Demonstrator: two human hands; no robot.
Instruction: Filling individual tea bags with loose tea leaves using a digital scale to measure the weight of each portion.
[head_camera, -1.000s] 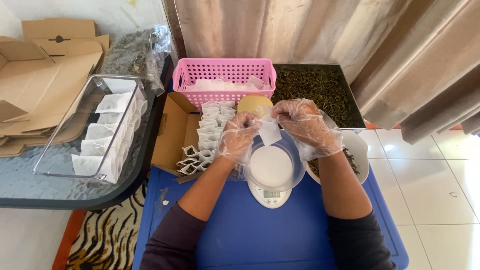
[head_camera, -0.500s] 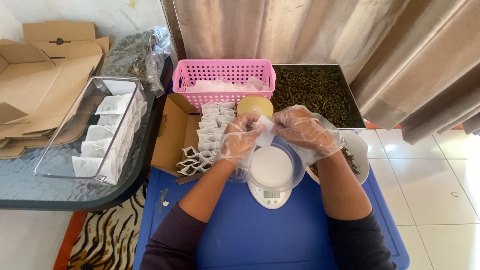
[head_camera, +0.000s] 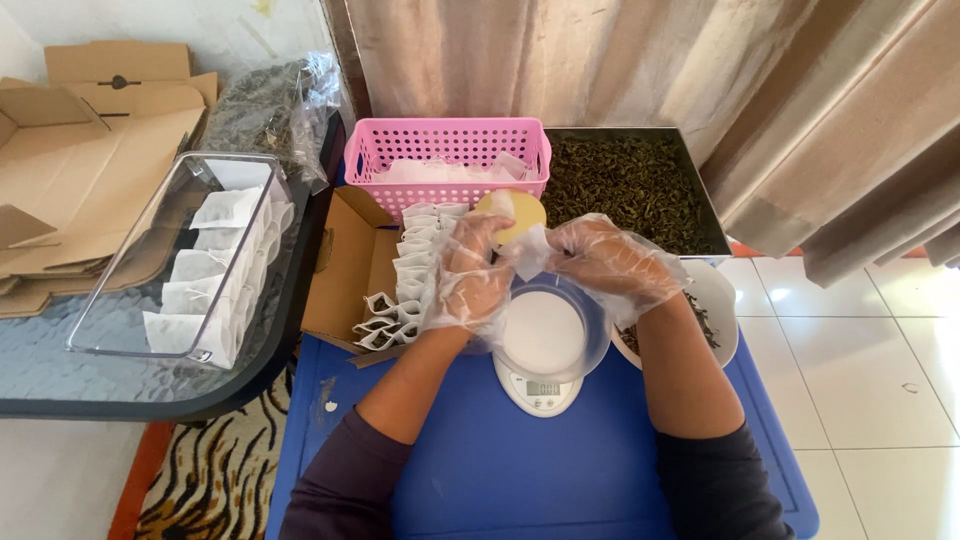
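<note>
A: Starting with the surface: a blue table top (head_camera: 470, 470) is seen, bearing a small white digital scale (head_camera: 541, 345) with a clear bowl on its pan. White floor tiles (head_camera: 860, 350) lie to the right, a beige curtain (head_camera: 700, 70) hangs behind, and a zebra-patterned rug (head_camera: 215, 480) shows at lower left.

B: Edges and free room?

A: The near half of the blue top is bare apart from the forearms. The far half is crowded: a pink basket (head_camera: 450, 150), a tray of dried dark leaves (head_camera: 630, 180), a cardboard box of filled sachets (head_camera: 350, 270), and a white bowl of leaves (head_camera: 715, 300) touching the right forearm's side. On the glass side table (head_camera: 120, 385) a clear bin of sachets (head_camera: 190, 255) and flat cartons (head_camera: 90, 130) are stacked.

B: Hand pose?

A: Both hands are gloved in clear plastic and held above the scale. A small white sachet (head_camera: 527, 250) is pinched between them, over the bowl's far rim. The left hand (head_camera: 470, 270) has its fingers curled at the sachet's left edge; the right hand (head_camera: 600, 262) grips the right edge. Exact fingertip contact is possibly obscured by glove wrinkles.
</note>
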